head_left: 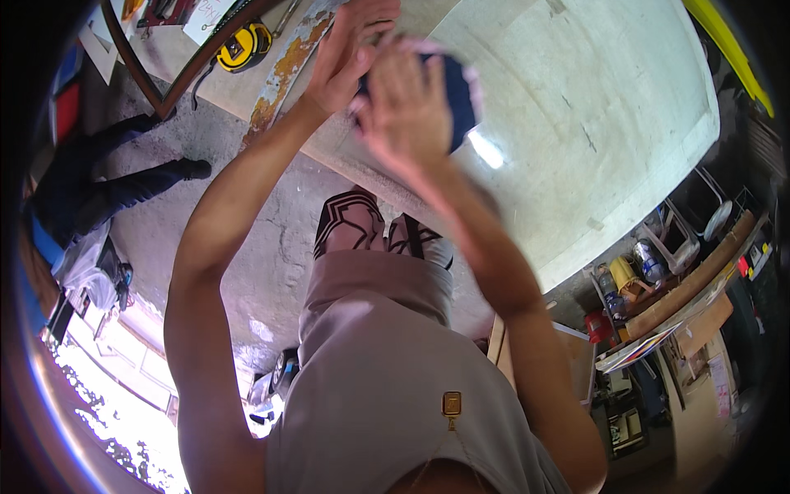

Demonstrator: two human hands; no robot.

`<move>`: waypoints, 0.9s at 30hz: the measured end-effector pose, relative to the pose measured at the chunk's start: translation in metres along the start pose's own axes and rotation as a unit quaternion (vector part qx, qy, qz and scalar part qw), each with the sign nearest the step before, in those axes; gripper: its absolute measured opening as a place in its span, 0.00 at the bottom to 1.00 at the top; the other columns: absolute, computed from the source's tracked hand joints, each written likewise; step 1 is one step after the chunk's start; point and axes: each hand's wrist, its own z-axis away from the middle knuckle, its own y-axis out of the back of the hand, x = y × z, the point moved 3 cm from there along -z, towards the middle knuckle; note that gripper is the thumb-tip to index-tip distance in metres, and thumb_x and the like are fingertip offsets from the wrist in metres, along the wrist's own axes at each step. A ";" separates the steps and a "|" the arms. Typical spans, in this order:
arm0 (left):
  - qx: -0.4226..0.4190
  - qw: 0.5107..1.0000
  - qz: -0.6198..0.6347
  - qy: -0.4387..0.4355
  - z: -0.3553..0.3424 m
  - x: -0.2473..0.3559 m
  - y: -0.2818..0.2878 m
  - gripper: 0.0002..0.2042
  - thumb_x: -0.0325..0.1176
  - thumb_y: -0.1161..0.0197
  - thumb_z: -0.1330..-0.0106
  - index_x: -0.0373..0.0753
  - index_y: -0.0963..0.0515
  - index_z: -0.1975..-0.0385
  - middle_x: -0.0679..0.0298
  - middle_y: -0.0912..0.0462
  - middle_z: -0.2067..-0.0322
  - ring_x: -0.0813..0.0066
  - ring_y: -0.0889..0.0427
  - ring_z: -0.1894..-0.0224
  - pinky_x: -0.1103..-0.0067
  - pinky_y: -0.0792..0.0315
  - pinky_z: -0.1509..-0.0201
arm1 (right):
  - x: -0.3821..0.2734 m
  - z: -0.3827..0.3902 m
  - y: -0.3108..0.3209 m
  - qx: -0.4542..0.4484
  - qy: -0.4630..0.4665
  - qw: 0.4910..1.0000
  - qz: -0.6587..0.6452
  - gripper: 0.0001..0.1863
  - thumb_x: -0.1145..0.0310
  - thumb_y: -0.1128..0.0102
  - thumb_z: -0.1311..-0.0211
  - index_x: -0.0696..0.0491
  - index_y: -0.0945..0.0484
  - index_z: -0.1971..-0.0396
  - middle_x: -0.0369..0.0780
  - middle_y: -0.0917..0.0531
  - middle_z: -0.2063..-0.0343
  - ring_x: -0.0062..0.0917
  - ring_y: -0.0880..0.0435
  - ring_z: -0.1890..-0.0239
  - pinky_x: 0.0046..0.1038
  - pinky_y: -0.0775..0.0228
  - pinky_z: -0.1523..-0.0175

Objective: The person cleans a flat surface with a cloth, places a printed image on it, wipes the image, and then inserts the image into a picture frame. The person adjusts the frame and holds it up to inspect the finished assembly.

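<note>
The grip of the right hand is closed on a dark blue cloth – half hidden – above the pale tabletop; the left hand touches it, grip unclear.

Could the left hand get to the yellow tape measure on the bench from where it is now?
Probably yes: the left hand lies on the pale board, and the yellow tape measure sits just beyond on the bench with nothing between.
</note>
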 end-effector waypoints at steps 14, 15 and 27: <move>-0.089 0.960 -0.265 -0.001 -0.006 0.011 -0.007 0.35 0.57 0.50 0.36 0.31 0.36 0.42 0.51 0.32 0.42 0.54 0.36 0.38 0.67 0.43 0.35 | 0.086 0.283 0.053 0.056 -0.429 0.900 0.049 0.35 0.52 0.60 0.34 0.59 0.48 0.34 0.50 0.50 0.32 0.46 0.58 0.29 0.47 0.73 0.30; -0.108 0.942 -0.319 -0.012 -0.007 0.015 -0.009 0.35 0.59 0.50 0.37 0.31 0.35 0.42 0.50 0.32 0.43 0.52 0.37 0.38 0.65 0.44 0.35 | 0.087 0.286 0.055 0.066 -0.423 0.902 0.050 0.35 0.51 0.60 0.34 0.59 0.48 0.34 0.50 0.50 0.32 0.46 0.57 0.29 0.48 0.72 0.30; -0.143 0.921 -0.362 0.007 -0.015 0.029 -0.031 0.44 0.69 0.50 0.45 0.29 0.34 0.46 0.46 0.30 0.46 0.45 0.38 0.39 0.57 0.45 0.36 | 0.452 0.069 0.154 0.157 -0.336 0.910 0.186 0.35 0.48 0.61 0.35 0.57 0.44 0.35 0.47 0.43 0.34 0.42 0.48 0.31 0.44 0.64 0.30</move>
